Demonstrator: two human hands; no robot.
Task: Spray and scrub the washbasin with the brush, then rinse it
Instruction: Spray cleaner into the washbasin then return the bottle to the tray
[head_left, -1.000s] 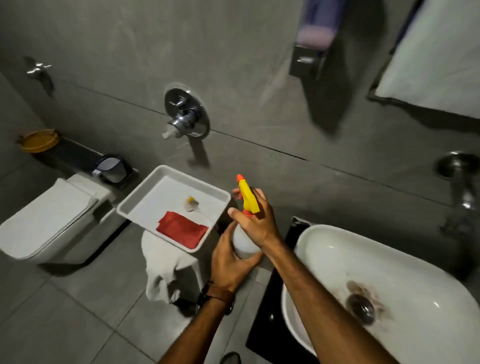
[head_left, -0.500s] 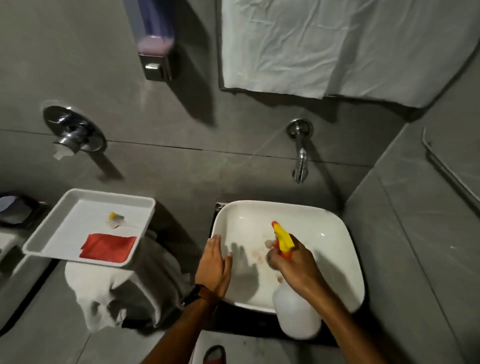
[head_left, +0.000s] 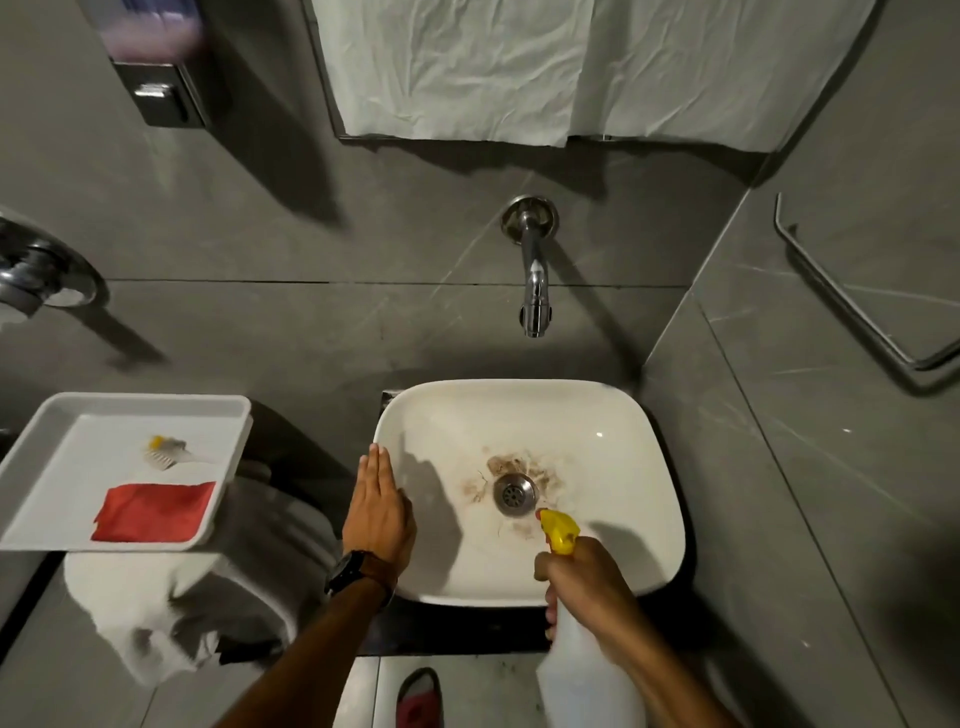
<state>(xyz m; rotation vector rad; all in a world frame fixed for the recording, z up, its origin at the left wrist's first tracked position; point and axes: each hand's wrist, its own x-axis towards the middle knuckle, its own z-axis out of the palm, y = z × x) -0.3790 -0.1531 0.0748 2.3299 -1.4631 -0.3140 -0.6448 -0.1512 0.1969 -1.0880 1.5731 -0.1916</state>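
Observation:
The white washbasin (head_left: 613, 415) sits below centre, with brown stains around its metal drain (head_left: 514, 493). My right hand (head_left: 587, 582) grips the neck of a white spray bottle (head_left: 582, 680) whose yellow nozzle (head_left: 558, 530) points at the drain from the basin's near side. My left hand (head_left: 379, 509) lies flat on the basin's left rim, fingers together, holding nothing. A small brush (head_left: 166, 449) with a yellow end lies in a white tray (head_left: 31, 457) at the left, beside a red cloth (head_left: 153, 512).
A chrome tap (head_left: 535, 280) juts from the grey wall above the basin. White cloth (head_left: 467, 67) hangs above it. A soap dispenser (head_left: 156, 62) is top left, a metal rail (head_left: 852, 306) on the right wall. A white towel (head_left: 156, 613) drapes under the tray.
The view swung right from the tray to the basin. My right hand carried the spray bottle over the basin's near side, and my left hand let go of it and settled on the rim.

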